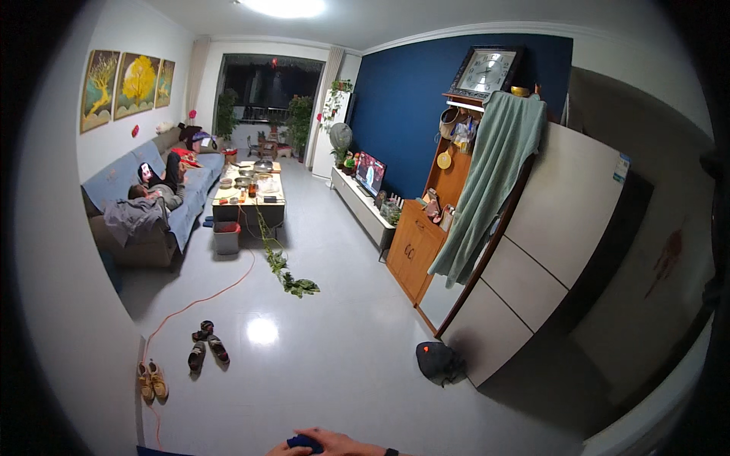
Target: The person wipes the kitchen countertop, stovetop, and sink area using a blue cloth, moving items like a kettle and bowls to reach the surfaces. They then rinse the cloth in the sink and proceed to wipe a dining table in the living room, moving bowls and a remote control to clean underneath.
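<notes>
At the bottom edge of the head view, a small dark blue item (305, 443), maybe cloth, lies between my two hands. My right hand (337, 442) comes in from the right, a black band at its wrist, with its fingers over the blue item. Only part of my left hand (288, 450) shows; it touches the same item from the left, and the frame cuts off the rest. Grey floor stretches out before me. A pair of tan shoes (152, 382) and several dark shoes (209, 349) stand on it at the left.
An orange cable (197, 301) runs over the floor towards a coffee table (248, 196). Leafy stems (279, 265) trail beside a grey bin (226, 239). A person (165, 194) lies on the sofa (191, 214). At right, a black bag (439, 362) sits by a tall cabinet (562, 216).
</notes>
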Demonstrator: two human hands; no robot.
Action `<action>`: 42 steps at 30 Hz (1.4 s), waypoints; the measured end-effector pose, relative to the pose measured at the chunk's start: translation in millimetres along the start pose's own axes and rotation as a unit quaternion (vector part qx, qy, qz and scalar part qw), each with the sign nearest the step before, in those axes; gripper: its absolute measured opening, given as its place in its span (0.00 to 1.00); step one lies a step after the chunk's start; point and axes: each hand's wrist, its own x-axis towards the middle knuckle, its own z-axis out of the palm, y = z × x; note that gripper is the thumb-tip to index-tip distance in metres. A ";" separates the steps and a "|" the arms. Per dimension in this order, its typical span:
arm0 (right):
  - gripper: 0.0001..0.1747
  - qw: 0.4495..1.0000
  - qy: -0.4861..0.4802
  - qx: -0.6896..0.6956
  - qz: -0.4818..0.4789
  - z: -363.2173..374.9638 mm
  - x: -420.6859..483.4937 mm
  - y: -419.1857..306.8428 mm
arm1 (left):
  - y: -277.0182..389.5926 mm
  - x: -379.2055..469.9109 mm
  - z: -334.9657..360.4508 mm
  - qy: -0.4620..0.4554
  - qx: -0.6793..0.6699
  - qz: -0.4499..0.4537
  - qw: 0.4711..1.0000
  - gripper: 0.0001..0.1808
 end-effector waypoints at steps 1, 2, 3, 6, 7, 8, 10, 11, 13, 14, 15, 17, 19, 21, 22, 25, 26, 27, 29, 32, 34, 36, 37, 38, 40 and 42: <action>0.48 0.953 -0.060 0.260 0.142 -25.2 15.8 -0.2 | 20.0 17.0 -14.0 0.009 -0.016 -0.011 1.000 0.21; 0.51 0.926 -0.020 0.336 0.173 -48.2 28.2 -0.7 | 43.2 33.8 -27.8 -0.015 -0.023 -0.002 1.000 0.22; 0.51 0.896 0.035 0.393 0.204 -74.7 26.4 -1.8 | 68.4 48.9 -38.7 -0.029 -0.009 0.003 1.000 0.22; 0.52 0.889 0.124 0.385 0.214 -119.8 46.6 -1.3 | 143.6 91.0 -64.3 -0.107 0.086 0.025 0.990 0.24; 0.54 0.870 0.120 0.420 0.229 -128.4 55.2 2.2 | 163.8 101.2 -70.2 -0.129 0.087 0.030 0.987 0.27; 0.55 0.849 0.117 0.454 0.242 -133.1 63.1 7.5 | 179.0 112.2 -72.7 -0.132 0.098 0.035 0.986 0.29; 0.52 0.815 0.141 0.503 0.253 -132.6 85.9 25.5 | 208.8 138.9 -81.7 -0.136 0.121 0.049 0.982 0.31; 0.46 0.826 0.137 0.505 0.210 -136.0 95.8 38.1 | 221.5 149.7 -88.8 -0.127 0.140 0.054 0.980 0.35; 0.38 0.834 0.101 0.527 0.128 -150.3 119.7 72.9 | 245.5 174.4 -106.0 -0.148 0.186 0.068 0.969 0.34; 0.41 0.844 0.095 0.501 0.163 -159.0 144.6 94.1 | 257.5 188.6 -114.8 -0.148 0.200 0.072 0.966 0.33; 0.43 0.882 0.081 0.449 0.116 -170.6 167.9 115.2 | 269.1 200.2 -124.7 -0.166 0.205 0.072 0.962 0.31; 0.46 0.925 0.026 0.374 0.056 -202.3 217.6 150.2 | 294.5 223.9 -141.9 -0.140 0.194 0.049 0.970 0.30; 0.48 0.948 -0.051 0.314 0.020 -250.1 273.2 167.8 | 332.9 243.7 -164.3 -0.107 0.181 0.004 0.978 0.28; 0.46 0.937 -0.090 0.313 0.123 -296.0 324.7 165.0 | 364.4 260.9 -183.6 -0.014 0.096 0.044 0.994 0.26; 0.46 0.924 -0.112 0.322 0.171 -318.9 346.9 158.6 | 379.0 265.2 -194.8 0.017 0.049 0.049 0.997 0.25; 0.42 0.973 -0.061 0.193 0.110 -378.3 396.4 134.2 | 419.0 287.0 -225.3 0.118 0.019 0.063 0.991 0.24; 0.42 0.983 -0.039 0.153 0.098 -394.4 409.1 128.4 | 430.0 292.7 -232.7 0.166 0.034 0.061 0.984 0.24; 0.40 0.985 -0.019 0.136 0.109 -408.6 418.7 125.5 | 439.6 300.2 -237.9 0.212 0.048 0.055 0.975 0.23; 0.36 0.992 0.032 0.094 0.080 -434.0 436.9 128.6 | 459.5 317.2 -244.9 0.156 0.032 0.053 0.986 0.25; 0.28 0.995 0.101 -0.001 -0.007 -448.3 469.0 144.9 | 491.5 361.0 -253.0 -0.043 -0.035 0.045 0.997 0.35; 0.27 0.996 0.061 -0.015 -0.063 -457.7 494.8 160.6 | 510.2 405.2 -261.9 -0.007 -0.128 -0.018 0.992 0.25; 0.26 0.992 0.083 -0.044 -0.089 -470.1 519.3 172.2 | 538.8 449.7 -286.5 -0.001 -0.072 -0.017 0.997 0.27; 0.26 0.989 0.110 -0.013 -0.102 -478.1 527.6 173.4 | 550.8 468.1 -297.3 -0.037 -0.069 0.007 0.997 0.27; 0.25 0.993 0.096 -0.005 -0.063 -494.9 534.8 175.9 | 562.7 485.4 -307.3 -0.086 -0.067 0.025 0.994 0.28; 0.24 0.995 0.078 0.024 0.058 -521.3 538.7 172.1 | 582.4 511.7 -323.5 -0.078 -0.082 0.003 0.994 0.27; 0.19 0.987 0.102 0.032 0.116 -541.1 557.5 164.8 | 608.6 524.6 -335.9 -0.040 -0.064 0.007 0.997 0.30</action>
